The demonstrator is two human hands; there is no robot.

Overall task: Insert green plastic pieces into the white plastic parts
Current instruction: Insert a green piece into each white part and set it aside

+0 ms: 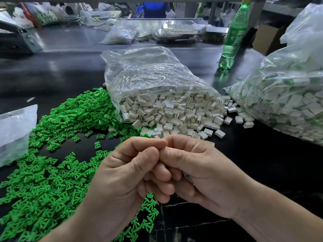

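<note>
Left hand [122, 172] and right hand [201, 172] are being held together, fingers curled; clamped item can't be told, green pieces [52, 172] beneath

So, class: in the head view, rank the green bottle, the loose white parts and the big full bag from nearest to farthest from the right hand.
1. The loose white parts, just beyond the right hand.
2. The big full bag, off to the right.
3. The green bottle, far back, right of centre.
</note>
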